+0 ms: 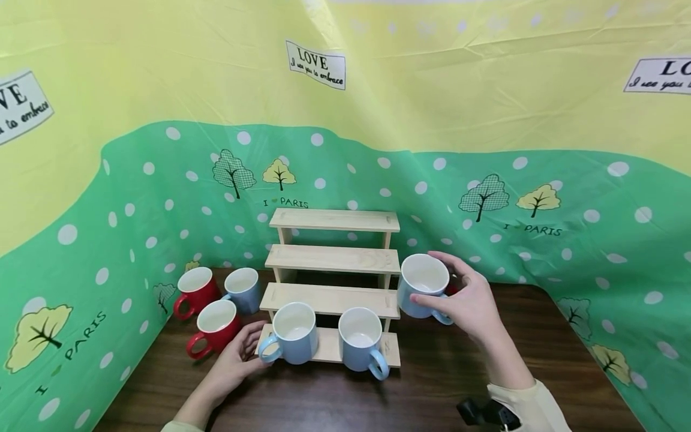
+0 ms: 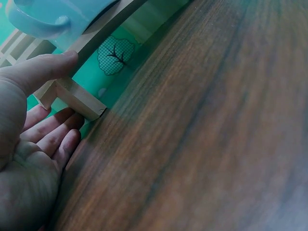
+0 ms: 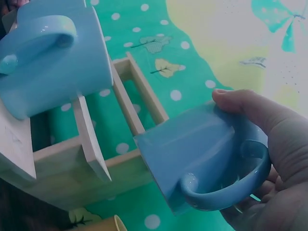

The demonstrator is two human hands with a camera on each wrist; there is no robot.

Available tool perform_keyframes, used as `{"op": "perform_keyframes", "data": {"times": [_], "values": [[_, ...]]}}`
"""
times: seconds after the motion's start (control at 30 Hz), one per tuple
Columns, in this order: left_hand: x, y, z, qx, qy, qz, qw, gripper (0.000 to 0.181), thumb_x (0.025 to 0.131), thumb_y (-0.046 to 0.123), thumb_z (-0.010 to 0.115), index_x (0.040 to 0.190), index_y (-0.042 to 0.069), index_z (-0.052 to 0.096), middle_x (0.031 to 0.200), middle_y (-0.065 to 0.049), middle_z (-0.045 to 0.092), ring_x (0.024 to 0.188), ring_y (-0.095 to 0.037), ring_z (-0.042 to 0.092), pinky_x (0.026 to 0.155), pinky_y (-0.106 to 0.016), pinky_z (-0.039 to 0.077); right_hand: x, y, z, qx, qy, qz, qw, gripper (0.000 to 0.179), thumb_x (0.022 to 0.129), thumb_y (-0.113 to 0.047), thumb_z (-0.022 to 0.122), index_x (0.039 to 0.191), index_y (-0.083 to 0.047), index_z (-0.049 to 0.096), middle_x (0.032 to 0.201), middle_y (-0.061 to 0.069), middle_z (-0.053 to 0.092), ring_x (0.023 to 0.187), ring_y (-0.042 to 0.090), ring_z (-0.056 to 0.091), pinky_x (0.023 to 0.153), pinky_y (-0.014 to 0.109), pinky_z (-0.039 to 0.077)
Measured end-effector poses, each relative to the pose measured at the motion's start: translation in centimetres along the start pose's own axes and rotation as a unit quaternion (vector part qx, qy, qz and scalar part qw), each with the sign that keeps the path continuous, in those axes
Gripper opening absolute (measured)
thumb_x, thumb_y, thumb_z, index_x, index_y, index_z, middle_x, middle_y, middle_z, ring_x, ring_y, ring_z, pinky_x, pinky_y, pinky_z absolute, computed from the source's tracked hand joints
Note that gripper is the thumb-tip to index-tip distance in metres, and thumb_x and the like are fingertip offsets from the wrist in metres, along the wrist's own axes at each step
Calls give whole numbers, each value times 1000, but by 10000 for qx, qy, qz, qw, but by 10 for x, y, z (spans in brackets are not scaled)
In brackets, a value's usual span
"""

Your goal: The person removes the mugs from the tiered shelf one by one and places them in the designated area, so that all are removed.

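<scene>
My right hand (image 1: 468, 303) grips a light blue mug (image 1: 423, 277) by its body, thumb on the near side and fingers behind. The mug is upright, beside the right end of the wooden stepped shelf (image 1: 332, 258); its handle (image 3: 231, 195) points toward my palm. On the bottom step stand two more blue mugs, one left (image 1: 295, 336) and one right (image 1: 360, 342). My left hand (image 1: 234, 360) holds the bottom step's left end, its thumb (image 2: 62, 62) at the board and its fingers by the wooden leg (image 2: 79, 98).
Left of the shelf, two red mugs (image 1: 195, 288) (image 1: 217, 327) and a blue mug (image 1: 243, 289) stand on the dark wooden table (image 1: 432, 384). Something red (image 1: 454, 285) shows partly behind my right hand. A green and yellow printed cloth (image 1: 345, 132) encloses the back and sides.
</scene>
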State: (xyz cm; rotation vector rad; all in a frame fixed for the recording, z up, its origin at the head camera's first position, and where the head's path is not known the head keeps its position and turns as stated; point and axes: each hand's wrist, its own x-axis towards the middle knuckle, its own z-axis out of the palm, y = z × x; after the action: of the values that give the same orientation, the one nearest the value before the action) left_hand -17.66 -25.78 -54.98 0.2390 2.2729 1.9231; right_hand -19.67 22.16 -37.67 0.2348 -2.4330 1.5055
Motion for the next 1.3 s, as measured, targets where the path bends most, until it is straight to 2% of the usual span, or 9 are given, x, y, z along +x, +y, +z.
{"op": "perform_keyframes", "data": {"times": [0.23,0.4,0.63,0.83,1.1,1.3], "values": [[1,-2,1,-8,5,18,10000,83,93,5,85,162,2,40,154,-21,59,131,-10,62,106,-18,48,-6,5,-10,-111,281,111,9995,87,75,-24,104,152,-20,64,135,7,69,115,24,63,84,23,53],[2,-1,1,-7,-18,12,10000,83,93,6,85,162,2,40,154,-21,59,131,-11,62,106,-19,48,-13,14,-15,-14,399,237,9989,86,77,-22,103,153,-19,63,137,7,68,114,19,62,83,24,54],[4,-2,0,-16,-42,20,10000,82,93,5,85,162,3,40,154,-20,59,131,-13,62,106,-20,49,-20,30,-17,-147,508,314,9981,87,75,-22,105,151,-17,64,134,8,68,106,15,64,77,26,55],[4,-3,-1,-44,-53,36,10000,82,94,5,85,162,2,40,153,-21,59,131,-14,62,105,-20,50,-25,45,-16,-305,438,351,9980,85,76,-25,104,150,-15,64,137,7,65,110,16,62,82,24,53],[2,-4,-1,-77,-56,55,9999,82,93,3,84,162,1,39,154,-22,59,130,-12,63,105,-20,50,-30,62,-14,-200,280,381,9987,87,75,-22,104,152,-13,63,132,11,68,105,17,65,80,26,56],[1,-3,-1,-62,-34,-6,10000,82,94,4,84,163,3,39,154,-21,59,130,-11,62,105,-20,50,-29,71,-14,-164,91,341,9992,87,76,-21,103,152,-10,61,133,12,67,107,18,64,83,26,55]]}}
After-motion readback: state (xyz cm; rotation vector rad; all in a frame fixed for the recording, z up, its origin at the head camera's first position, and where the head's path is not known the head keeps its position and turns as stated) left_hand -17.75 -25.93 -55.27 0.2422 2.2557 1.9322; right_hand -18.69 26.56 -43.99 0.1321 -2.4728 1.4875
